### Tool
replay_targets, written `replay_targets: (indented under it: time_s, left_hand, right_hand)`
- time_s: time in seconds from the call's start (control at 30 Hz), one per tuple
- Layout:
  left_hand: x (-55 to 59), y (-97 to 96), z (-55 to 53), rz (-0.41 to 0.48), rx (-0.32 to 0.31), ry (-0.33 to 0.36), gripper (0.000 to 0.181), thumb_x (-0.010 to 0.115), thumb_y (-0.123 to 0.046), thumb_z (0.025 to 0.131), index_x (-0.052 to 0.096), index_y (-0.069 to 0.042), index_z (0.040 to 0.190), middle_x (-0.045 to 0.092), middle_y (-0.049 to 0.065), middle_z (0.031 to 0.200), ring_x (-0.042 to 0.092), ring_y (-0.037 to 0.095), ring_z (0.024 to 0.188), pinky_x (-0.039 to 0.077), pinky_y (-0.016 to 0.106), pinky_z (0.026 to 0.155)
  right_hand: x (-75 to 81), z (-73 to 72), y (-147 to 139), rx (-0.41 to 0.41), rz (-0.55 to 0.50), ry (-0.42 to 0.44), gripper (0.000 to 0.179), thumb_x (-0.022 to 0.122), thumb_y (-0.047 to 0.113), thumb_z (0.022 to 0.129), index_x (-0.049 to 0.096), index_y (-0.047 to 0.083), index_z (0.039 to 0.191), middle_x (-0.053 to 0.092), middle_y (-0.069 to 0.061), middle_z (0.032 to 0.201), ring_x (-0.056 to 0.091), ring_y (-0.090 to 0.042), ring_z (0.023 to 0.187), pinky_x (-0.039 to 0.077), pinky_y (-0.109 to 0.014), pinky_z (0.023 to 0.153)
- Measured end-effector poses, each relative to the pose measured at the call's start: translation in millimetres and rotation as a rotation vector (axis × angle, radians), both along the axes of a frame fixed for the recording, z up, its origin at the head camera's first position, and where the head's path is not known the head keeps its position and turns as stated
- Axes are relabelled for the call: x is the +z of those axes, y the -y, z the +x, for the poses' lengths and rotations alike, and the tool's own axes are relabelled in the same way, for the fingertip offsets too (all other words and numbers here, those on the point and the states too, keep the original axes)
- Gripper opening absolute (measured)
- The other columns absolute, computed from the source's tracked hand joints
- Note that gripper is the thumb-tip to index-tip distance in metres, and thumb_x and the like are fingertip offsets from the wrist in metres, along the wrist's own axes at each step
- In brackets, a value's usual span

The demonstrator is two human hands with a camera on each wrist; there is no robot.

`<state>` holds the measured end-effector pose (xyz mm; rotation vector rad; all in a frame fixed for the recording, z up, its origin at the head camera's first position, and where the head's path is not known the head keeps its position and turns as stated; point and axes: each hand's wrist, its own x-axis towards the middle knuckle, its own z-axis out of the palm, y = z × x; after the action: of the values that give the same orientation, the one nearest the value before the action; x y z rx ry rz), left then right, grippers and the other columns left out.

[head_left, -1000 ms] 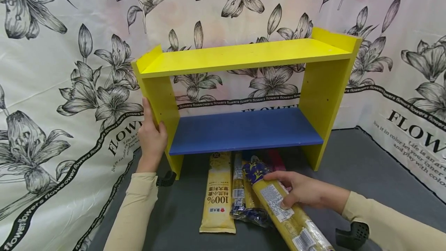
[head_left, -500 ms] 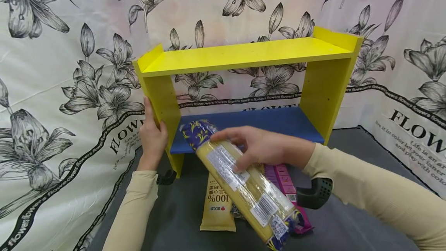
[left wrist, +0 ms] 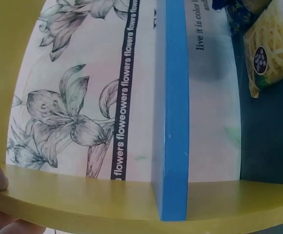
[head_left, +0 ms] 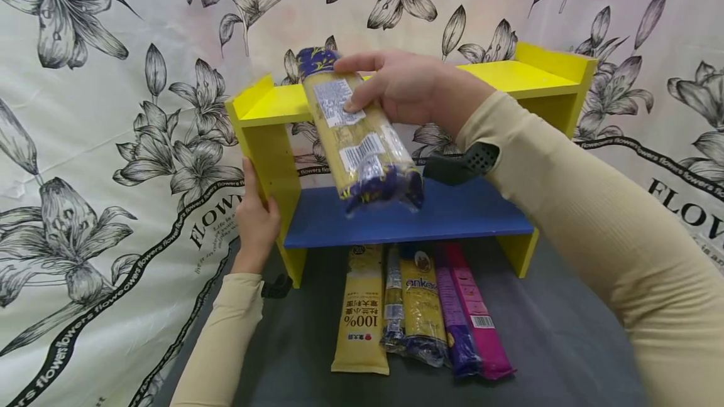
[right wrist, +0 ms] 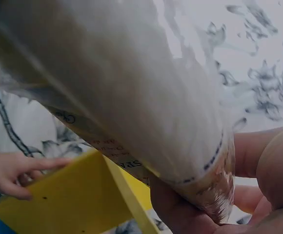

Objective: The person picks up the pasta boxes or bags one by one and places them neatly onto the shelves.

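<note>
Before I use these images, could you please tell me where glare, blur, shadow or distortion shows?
Head: brightly lit, the held packet slightly blurred, shadow beneath the blue shelf; left wrist: the yellow side panel appears bowed, probably lens distortion; right wrist: dim, with white glare streaks on the close, out-of-focus packet.

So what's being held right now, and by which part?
The right hand holds the yellow and blue packet by its upper half; the left hand grips the yellow shelf unit by the front edge of its left panel.

Room above blue shelf [head_left: 458,218] between yellow sides [head_left: 274,171]; held packet [head_left: 355,137] partly blocks.
</note>
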<state>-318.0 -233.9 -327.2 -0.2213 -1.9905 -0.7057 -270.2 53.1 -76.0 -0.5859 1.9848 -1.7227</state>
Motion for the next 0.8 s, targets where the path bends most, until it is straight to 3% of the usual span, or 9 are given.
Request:
replay_targets:
  time_s: [0.13,0.3,0.5,0.63,0.8]
  left_hand:
    - [0.6,-2.3,0.3,0.0,0.002,-0.002,0.076,0.056,0.005,0.092,0.024,0.001,0.161,0.062,0.037,0.081,0.051,0.043,0.056,0.042,0.052,0.056]
    - [2.4,-2.6,2.7,-0.003,0.008,0.004,0.077,0.058,0.004,0.091,0.025,0.0,0.161,0.065,0.04,0.091,0.055,0.047,0.061,0.045,0.056,0.059]
    - [0.1,1.4,2.0,0.004,0.015,0.018,0.077,0.058,0.003,0.091,0.024,0.001,0.161,0.064,0.042,0.093,0.057,0.05,0.065,0.046,0.059,0.061]
    - [2.0,2.0,0.5,0.002,0.013,0.013,0.077,0.059,0.003,0.092,0.024,0.0,0.161,0.065,0.042,0.095,0.059,0.051,0.067,0.048,0.06,0.063]
    - [0.7,2.6,-0.6,-0.012,0.005,0.013,0.076,0.059,0.002,0.093,0.024,0.001,0.161,0.066,0.041,0.097,0.061,0.052,0.068,0.05,0.06,0.063]
  right_hand:
    - [6.9,-18.6,-1,-0.072,-0.041,0.05,0.081,0.047,-0.01,0.099,0.016,0.025,0.165,0.028,-0.006,0.166,0.052,-0.023,0.136,0.055,-0.027,0.097]
    - [3.3,-39.8,0,-0.178,-0.09,0.116,0.083,0.046,-0.01,0.101,0.011,0.028,0.166,0.018,0.001,0.171,0.04,-0.022,0.149,0.043,-0.03,0.114]
    - [-0.1,-62.9,5,-0.344,-0.238,0.224,0.08,0.047,-0.008,0.101,0.018,0.033,0.164,0.018,0.001,0.17,0.035,-0.019,0.151,0.042,-0.03,0.115]
    - [0.3,-71.6,4,-0.366,-0.281,0.215,0.084,0.044,-0.009,0.102,0.012,0.038,0.164,0.011,0.0,0.172,0.028,-0.02,0.155,0.041,-0.032,0.117]
    - [-0.3,-74.9,2,-0.344,-0.188,0.124,0.09,0.041,-0.012,0.101,0.001,0.039,0.164,0.004,-0.001,0.173,0.025,-0.023,0.156,0.04,-0.034,0.117]
